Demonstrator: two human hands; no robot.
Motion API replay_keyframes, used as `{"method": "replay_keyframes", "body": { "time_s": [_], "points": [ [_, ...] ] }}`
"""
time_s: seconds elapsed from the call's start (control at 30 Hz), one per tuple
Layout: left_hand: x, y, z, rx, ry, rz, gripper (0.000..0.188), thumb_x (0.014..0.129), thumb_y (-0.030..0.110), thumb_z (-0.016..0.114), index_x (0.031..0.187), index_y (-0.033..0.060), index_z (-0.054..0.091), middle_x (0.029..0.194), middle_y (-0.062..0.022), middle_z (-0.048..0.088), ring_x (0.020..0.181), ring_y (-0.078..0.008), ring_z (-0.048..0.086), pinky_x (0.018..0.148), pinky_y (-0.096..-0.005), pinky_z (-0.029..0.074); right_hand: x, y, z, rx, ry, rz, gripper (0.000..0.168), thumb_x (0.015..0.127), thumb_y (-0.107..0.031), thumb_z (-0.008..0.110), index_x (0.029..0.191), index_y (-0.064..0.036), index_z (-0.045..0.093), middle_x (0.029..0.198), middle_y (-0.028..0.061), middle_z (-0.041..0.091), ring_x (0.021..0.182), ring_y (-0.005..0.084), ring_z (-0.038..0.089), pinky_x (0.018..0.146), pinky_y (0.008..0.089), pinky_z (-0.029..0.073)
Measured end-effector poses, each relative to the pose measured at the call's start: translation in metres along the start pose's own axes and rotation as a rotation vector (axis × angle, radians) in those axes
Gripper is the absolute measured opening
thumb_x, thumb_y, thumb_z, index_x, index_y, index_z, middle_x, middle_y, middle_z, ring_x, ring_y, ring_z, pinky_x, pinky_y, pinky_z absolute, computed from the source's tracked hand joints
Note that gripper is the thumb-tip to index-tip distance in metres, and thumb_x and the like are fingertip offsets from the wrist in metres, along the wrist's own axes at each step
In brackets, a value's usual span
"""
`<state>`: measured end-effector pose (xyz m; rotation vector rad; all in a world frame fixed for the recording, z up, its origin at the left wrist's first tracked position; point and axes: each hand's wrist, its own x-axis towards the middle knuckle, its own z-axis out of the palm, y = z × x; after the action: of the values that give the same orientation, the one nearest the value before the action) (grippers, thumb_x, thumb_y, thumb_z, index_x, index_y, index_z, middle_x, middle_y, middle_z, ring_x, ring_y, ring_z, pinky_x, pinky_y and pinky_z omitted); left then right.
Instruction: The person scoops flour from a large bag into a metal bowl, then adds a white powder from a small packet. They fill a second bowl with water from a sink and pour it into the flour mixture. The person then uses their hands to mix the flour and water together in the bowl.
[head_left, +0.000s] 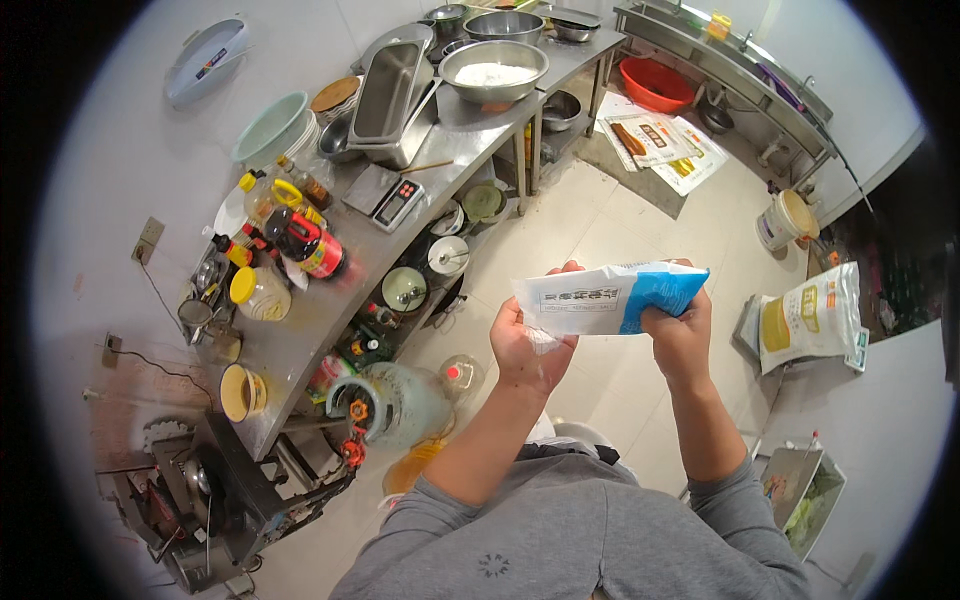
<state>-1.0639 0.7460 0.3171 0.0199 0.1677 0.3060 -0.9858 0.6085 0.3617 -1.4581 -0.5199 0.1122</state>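
In front of my chest my right hand (679, 334) grips the blue end of a white and blue salt bag (577, 300), thumb on its near face. The bag lies roughly level, its white end over my left hand (529, 360). That hand is cupped, palm up, with a small heap of white salt (543, 340) in the palm. Some grains cling to the wrist. The bag hides most of the left fingers; only tips show beyond its far edge. Whether those fingers touch the bag, I cannot tell.
A steel worktable (465, 139) on the left carries a bowl of white powder (491, 75), a digital scale (397, 202) and sauce bottles (307, 244). A gas cylinder (405, 405) stands below. Right are a white sack (810, 319) and a bucket (786, 219); a red basin (656, 84) sits under the sink.
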Motion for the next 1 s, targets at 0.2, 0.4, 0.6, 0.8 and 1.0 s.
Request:
{"method": "replay_keyframes", "body": {
  "time_s": [0.2, 0.4, 0.6, 0.8, 1.0],
  "points": [
    [0.131, 0.013, 0.014, 0.036, 0.071, -0.012, 0.043, 0.088, 0.019, 0.029, 0.118, -0.0059, 0.045, 0.124, -0.0181, 0.049, 0.118, -0.0305, 0.045, 0.101, -0.0422, 0.036, 0.124, 0.043, -0.007, 0.118, 0.042, 0.15, 0.029, 0.059, 0.011, 0.047, 0.085, 0.001, 0.055, 0.086, 0.0012, 0.051, 0.079, 0.011, 0.052, 0.072, 0.0228, 0.042],
    [0.262, 0.048, 0.041, -0.062, -0.006, -0.114, 0.041, 0.09, 0.018, 0.028, 0.12, -0.0059, 0.043, 0.127, -0.019, 0.047, 0.118, -0.03, 0.045, 0.102, -0.0432, 0.035, 0.242, 0.067, 0.015, 0.093, 0.133, 0.042, 0.035, 0.058, 0.012, 0.046, 0.09, 0.0, 0.054, 0.089, 0.0028, 0.051, 0.082, 0.0116, 0.052, 0.075, 0.0232, 0.042],
    [0.368, 0.073, 0.056, -0.069, 0.072, -0.121, 0.037, 0.089, 0.017, 0.029, 0.114, -0.0049, 0.045, 0.125, -0.0188, 0.049, 0.121, -0.0308, 0.043, 0.102, -0.0446, 0.035, 0.331, 0.1, 0.029, 0.079, 0.259, -0.074, 0.043, 0.056, 0.013, 0.044, 0.096, -0.002, 0.051, 0.09, 0.003, 0.052, 0.082, 0.0115, 0.052, 0.077, 0.0231, 0.043],
    [0.458, 0.08, 0.058, -0.108, 0.196, -0.052, 0.037, 0.09, 0.018, 0.027, 0.11, -0.005, 0.048, 0.125, -0.0194, 0.048, 0.122, -0.0316, 0.042, 0.104, -0.046, 0.032, 0.425, 0.145, 0.024, 0.296, 0.223, 0.085, 0.045, 0.054, 0.012, 0.044, 0.096, -0.001, 0.05, 0.089, 0.0037, 0.052, 0.082, 0.0123, 0.052, 0.078, 0.0238, 0.042],
    [0.547, 0.067, 0.071, -0.107, 0.202, 0.101, 0.04, 0.092, 0.02, 0.024, 0.104, -0.0068, 0.052, 0.125, -0.0191, 0.048, 0.119, -0.0326, 0.043, 0.105, -0.0459, 0.032, 0.528, 0.177, 0.003, 0.266, 0.08, 0.025, 0.044, 0.055, 0.013, 0.043, 0.096, 0.0, 0.049, 0.091, 0.0074, 0.055, 0.084, 0.0155, 0.053, 0.08, 0.0266, 0.042]
  ]
}}
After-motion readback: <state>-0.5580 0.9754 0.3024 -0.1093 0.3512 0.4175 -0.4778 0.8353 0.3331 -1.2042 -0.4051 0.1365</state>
